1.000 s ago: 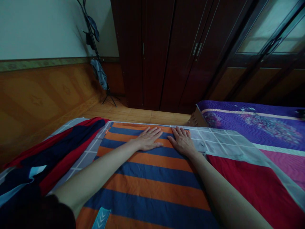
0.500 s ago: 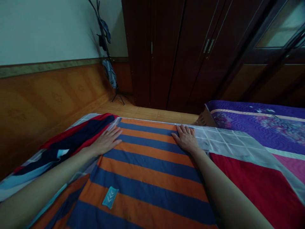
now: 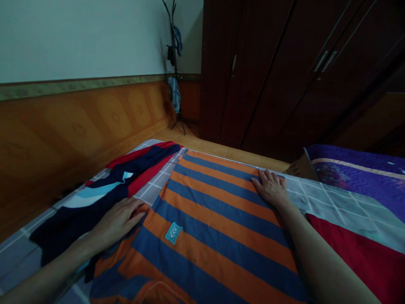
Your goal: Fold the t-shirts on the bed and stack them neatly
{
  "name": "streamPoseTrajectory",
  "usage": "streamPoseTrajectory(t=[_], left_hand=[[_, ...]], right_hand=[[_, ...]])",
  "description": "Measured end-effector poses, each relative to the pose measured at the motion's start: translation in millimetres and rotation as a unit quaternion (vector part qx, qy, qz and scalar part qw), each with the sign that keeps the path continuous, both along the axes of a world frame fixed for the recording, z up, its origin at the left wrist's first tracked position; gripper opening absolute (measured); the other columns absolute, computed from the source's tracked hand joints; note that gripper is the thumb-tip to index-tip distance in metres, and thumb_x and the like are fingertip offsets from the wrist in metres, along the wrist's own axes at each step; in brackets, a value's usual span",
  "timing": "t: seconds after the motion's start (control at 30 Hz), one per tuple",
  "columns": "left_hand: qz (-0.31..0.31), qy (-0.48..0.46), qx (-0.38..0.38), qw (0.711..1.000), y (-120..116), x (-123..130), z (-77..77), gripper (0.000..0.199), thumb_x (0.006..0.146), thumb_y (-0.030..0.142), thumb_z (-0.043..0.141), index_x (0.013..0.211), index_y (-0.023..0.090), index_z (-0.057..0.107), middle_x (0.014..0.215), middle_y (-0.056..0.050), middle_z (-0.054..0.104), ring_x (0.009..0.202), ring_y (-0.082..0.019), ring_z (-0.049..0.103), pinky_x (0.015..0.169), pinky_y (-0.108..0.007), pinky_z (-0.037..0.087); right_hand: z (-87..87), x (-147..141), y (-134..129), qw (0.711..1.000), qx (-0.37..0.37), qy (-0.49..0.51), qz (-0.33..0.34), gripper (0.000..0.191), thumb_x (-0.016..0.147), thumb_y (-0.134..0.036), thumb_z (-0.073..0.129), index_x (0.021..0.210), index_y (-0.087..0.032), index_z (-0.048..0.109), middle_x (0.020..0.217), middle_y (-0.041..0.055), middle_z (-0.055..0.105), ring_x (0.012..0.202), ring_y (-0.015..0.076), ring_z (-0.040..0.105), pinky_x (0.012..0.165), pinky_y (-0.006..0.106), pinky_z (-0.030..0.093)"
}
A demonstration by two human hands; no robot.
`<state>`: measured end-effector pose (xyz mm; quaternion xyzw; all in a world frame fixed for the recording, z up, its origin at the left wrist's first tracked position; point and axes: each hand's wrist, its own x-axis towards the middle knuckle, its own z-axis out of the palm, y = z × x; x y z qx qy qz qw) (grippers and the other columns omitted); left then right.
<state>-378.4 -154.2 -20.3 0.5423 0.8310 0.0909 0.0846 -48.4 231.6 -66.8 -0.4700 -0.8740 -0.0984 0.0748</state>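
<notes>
An orange-and-blue striped shirt lies spread flat on a grey checked bed sheet, with a small light-blue patch on it. At the shirt's left side, my left hand has its fingers and thumb closed on the sleeve edge. My right hand rests open, fingers spread, on the far right corner of the shirt. Beside my left hand lies a navy, red and light-blue garment. A red cloth is to the right of my right forearm.
A purple patterned bedspread covers something beyond the right side. A dark wooden wardrobe stands past the bed's far edge. In the corner is a coat rack with clothes and a cap. An orange-panelled wall runs along the left.
My left hand has moved from the shirt's far left corner back toward me, to the sleeve. My right hand stays at the far right corner. The view has turned left.
</notes>
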Motion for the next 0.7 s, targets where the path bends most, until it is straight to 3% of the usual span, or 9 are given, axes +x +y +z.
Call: streamPoseTrajectory(t=[0.13, 0.3, 0.47, 0.57, 0.63, 0.7], left_hand=[[0.023, 0.009, -0.034, 0.999, -12, -6, 15.2, 0.037, 0.090, 0.049, 0.032, 0.089, 0.024, 0.060, 0.092, -0.004, 0.068, 0.089, -0.025, 0.063, 0.078, -0.035, 0.046], [0.098, 0.052, -0.079, 0.991, -34, -17, 36.1, 0.038, 0.090, 0.051, 0.029, 0.086, 0.022, 0.053, 0.081, -0.006, 0.066, 0.079, -0.027, 0.064, 0.066, -0.035, 0.045], [0.121, 0.106, -0.127, 0.979, -51, -17, 38.3, 0.038, 0.091, 0.045, 0.028, 0.095, 0.020, 0.056, 0.087, -0.010, 0.067, 0.079, -0.031, 0.065, 0.064, -0.040, 0.046], [0.068, 0.181, -0.040, 0.980, -43, -4, 31.7, 0.042, 0.093, 0.042, 0.027, 0.110, 0.019, 0.057, 0.106, -0.012, 0.065, 0.094, -0.030, 0.062, 0.080, -0.044, 0.047], [-0.027, 0.192, 0.009, 0.981, -32, 6, 25.9, 0.040, 0.094, 0.036, 0.030, 0.118, 0.020, 0.057, 0.122, -0.010, 0.059, 0.111, -0.027, 0.055, 0.096, -0.042, 0.040], [-0.114, 0.156, -0.005, 0.981, -22, 14, 21.6, 0.037, 0.093, 0.028, 0.033, 0.121, 0.022, 0.057, 0.129, -0.006, 0.056, 0.117, -0.023, 0.051, 0.101, -0.038, 0.037]], right_hand=[[-0.2, 0, 0, 1.000, 0.018, -0.002, 0.006, 0.060, 0.093, -0.052, 0.028, 0.136, -0.012, 0.041, 0.136, 0.0168, 0.045, 0.124, 0.0334, 0.038, 0.099, 0.047, 0.029], [0.7, 1, -2, 0.999, 0.028, 0.016, 0.016, 0.059, 0.093, -0.051, 0.027, 0.134, -0.012, 0.043, 0.132, 0.0166, 0.049, 0.120, 0.0318, 0.041, 0.098, 0.047, 0.031], [-1.3, 1, 1, 1.000, 0.020, 0.015, 0.014, 0.062, 0.093, -0.053, 0.024, 0.135, -0.012, 0.042, 0.134, 0.0169, 0.047, 0.121, 0.0331, 0.040, 0.098, 0.048, 0.030], [-1.6, 1, 2, 1.000, 0.019, 0.011, 0.011, 0.062, 0.093, -0.054, 0.023, 0.134, -0.013, 0.043, 0.133, 0.0166, 0.048, 0.120, 0.0337, 0.041, 0.097, 0.049, 0.031], [-0.9, 1, 1, 1.000, 0.022, 0.006, 0.015, 0.061, 0.093, -0.054, 0.023, 0.134, -0.013, 0.043, 0.131, 0.0168, 0.049, 0.118, 0.0334, 0.043, 0.096, 0.049, 0.032], [0.1, 1, 1, 0.999, 0.027, 0.000, 0.017, 0.062, 0.093, -0.053, 0.023, 0.135, -0.012, 0.043, 0.131, 0.0175, 0.049, 0.118, 0.0333, 0.043, 0.096, 0.048, 0.032]])
